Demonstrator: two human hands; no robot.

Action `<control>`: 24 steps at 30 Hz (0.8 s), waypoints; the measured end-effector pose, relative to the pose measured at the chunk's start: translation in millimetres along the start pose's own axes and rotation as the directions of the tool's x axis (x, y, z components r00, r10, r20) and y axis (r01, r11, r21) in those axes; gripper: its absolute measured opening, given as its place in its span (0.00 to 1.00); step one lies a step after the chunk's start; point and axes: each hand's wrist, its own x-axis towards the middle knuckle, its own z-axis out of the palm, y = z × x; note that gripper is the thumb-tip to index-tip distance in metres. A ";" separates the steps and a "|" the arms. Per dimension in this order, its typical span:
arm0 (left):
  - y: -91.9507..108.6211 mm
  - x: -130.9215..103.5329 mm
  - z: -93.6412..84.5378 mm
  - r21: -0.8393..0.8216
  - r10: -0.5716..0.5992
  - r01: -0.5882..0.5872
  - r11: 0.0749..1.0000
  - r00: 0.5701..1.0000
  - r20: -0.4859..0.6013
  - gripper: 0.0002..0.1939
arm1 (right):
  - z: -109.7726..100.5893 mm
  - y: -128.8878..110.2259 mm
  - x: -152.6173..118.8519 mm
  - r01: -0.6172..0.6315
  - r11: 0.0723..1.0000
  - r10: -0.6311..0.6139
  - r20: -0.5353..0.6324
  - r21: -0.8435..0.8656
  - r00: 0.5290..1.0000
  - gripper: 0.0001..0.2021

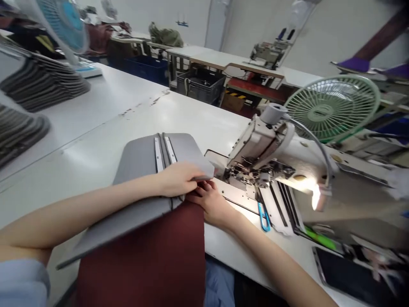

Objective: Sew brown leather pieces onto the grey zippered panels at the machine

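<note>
Left hand point(179, 179): fingers closed on the edge of the panel nearest the machine.
Right hand point(214, 205): fingers bent in at the same edge, below the left hand; whether they grip cannot be told.
Panel point(137, 157): grey, left of the machine, partly over the counter.
Strips point(170, 149): two, white, side by side on the panel, left of the machine.
Cloth point(153, 256): maroon, below the panel, to the near left of the machine.
Machine point(252, 140): on the counter point(217, 123), its lamp point(316, 198) lit.
Snips point(263, 216): blue, just on the near side of the machine.
Fan point(322, 111): green, behind the machine.
Stacks point(47, 85): grey pieces, well left of the machine.
</note>
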 end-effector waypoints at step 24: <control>-1.5 57.5 50.0 0.062 0.247 -0.298 0.952 0.876 0.413 0.42 | 15.2 19.9 -76.7 0.156 0.968 -0.135 -0.118 0.197 0.984 0.24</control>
